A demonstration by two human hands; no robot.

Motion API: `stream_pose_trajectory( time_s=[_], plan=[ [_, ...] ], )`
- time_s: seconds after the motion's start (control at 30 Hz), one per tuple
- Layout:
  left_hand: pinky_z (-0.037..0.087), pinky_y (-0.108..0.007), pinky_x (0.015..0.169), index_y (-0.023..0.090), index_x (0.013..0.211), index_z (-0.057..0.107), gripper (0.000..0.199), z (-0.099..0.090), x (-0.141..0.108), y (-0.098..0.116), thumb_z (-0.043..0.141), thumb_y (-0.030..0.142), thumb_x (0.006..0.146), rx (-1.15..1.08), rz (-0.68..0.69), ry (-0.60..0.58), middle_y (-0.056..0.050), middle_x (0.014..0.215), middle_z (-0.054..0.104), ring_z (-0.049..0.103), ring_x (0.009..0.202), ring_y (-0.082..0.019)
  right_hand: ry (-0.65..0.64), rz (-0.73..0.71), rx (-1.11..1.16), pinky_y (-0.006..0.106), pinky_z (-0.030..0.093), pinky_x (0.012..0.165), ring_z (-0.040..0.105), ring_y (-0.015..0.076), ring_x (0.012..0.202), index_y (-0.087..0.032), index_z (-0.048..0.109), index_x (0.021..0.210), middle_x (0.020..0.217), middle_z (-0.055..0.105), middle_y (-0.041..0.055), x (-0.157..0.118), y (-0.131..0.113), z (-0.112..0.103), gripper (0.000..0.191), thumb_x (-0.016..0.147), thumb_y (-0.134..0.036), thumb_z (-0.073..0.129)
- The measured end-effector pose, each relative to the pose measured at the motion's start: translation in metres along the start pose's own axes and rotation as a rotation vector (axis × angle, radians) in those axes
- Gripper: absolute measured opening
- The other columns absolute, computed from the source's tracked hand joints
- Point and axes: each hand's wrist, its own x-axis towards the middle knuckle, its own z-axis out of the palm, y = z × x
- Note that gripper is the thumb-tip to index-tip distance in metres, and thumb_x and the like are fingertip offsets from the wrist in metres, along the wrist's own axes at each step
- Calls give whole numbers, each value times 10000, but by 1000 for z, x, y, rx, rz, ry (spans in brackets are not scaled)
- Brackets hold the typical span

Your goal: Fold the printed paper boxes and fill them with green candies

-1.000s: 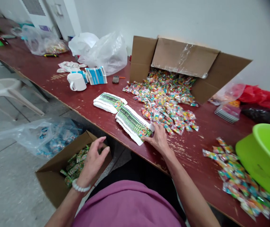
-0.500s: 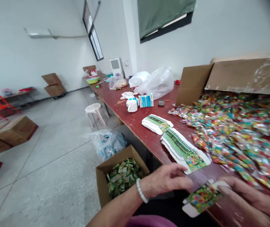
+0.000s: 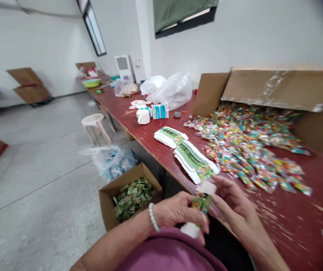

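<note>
A: Where is the small green carton (image 3: 200, 203)?
B: At the near edge of the bench (image 3: 288, 210), between the two hands, tilted, with a white flap sticking out at its far end and another at its near end.

A: What is the left hand (image 3: 188, 212) doing?
B: Grasping the carton, its fingers curled around the printed body. That wrist wears a pale beaded bracelet (image 3: 153, 217).

A: And the right hand (image 3: 230, 201)?
B: Its bent fingers and thumb are at the carton's far end. I can't tell whether they pinch it or merely touch it.

A: What lies just beyond?
B: Two overlapping stacks of flat green cartons, the nearer stack (image 3: 192, 160) just left of the right hand, the farther stack (image 3: 169, 136) to its left.

A: To the right?
B: A spread of wrapped candies (image 3: 251, 150), spilling out of a cardboard box (image 3: 274, 88) at the far side.

A: And on the left?
B: On the floor, an open box (image 3: 107, 205) holds many green packs (image 3: 134, 195). Just beyond it sits a clear bag (image 3: 116, 163) of blue packets.
</note>
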Motion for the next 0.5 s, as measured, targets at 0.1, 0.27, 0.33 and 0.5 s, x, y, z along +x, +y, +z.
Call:
stream_pose_trajectory(
  time_s=[0.1, 0.27, 0.33, 0.5],
  plan=[
    [496, -250, 647, 109, 844, 741, 589, -5, -1, 5, 865, 615, 570, 34, 70, -13, -57, 768, 674, 609, 631, -133, 200, -238, -361, 432, 559, 817, 634, 285, 1009, -290, 624, 1155, 1113, 626, 112, 0, -8, 6, 325, 867, -436, 658],
    [450, -248, 676, 125, 929, 745, 682, -9, 0, 1, 815, 700, 569, 79, 63, 55, -31, 788, 663, 566, 673, -132, 31, -412, -531, 362, 577, 729, 668, 250, 911, -307, 659, 1024, 1031, 650, 77, -6, -9, 16, 152, 897, -377, 614],
    [430, -232, 638, 129, 906, 740, 672, -10, 1, -1, 824, 696, 555, 85, 35, 97, -10, 749, 635, 520, 613, -105, -21, -427, -492, 307, 597, 683, 693, 223, 888, -309, 655, 1018, 1050, 655, 74, -6, -3, 17, 129, 906, -348, 604],
    [425, -234, 643, 140, 898, 737, 724, -13, 4, -7, 814, 743, 504, 98, 89, 114, -5, 728, 616, 487, 619, -104, -5, -495, -476, 228, 614, 608, 734, 215, 862, -307, 604, 1263, 1122, 700, 96, 1, 26, 16, 432, 840, -329, 689]
  ],
)
